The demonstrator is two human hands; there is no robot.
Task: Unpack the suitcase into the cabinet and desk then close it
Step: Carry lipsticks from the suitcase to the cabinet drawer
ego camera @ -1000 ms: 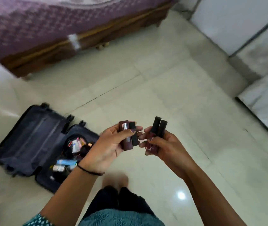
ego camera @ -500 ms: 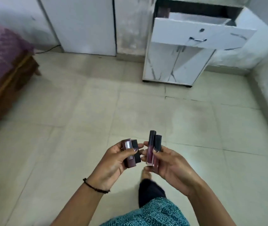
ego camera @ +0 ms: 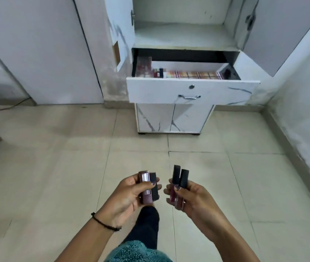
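My left hand (ego camera: 129,199) grips two short lipsticks (ego camera: 148,186), one mauve with a silver band, one black. Two slim lip gloss tubes (ego camera: 178,180) with black caps and dark red bodies stand upright in my right hand (ego camera: 193,201). Both hands are held low in front of me, a little apart. Ahead stands the white marble-patterned cabinet (ego camera: 173,120), its drawer (ego camera: 190,91) pulled out. Inside the drawer lie colourful makeup palettes and boxes (ego camera: 188,74). The suitcase is out of view.
An open shelf (ego camera: 182,35) sits above the drawer, with a grey door (ego camera: 282,35) swung open at its right. White wardrobe doors (ego camera: 42,53) fill the left wall. A cable (ego camera: 8,106) runs along the floor at left. Tiled floor lies between me and the cabinet.
The view has swung from the open suitcase by the bed round to the cabinet, which now looks nearer. My hands still hold the same lipsticks and gloss tubes, now slightly further apart.
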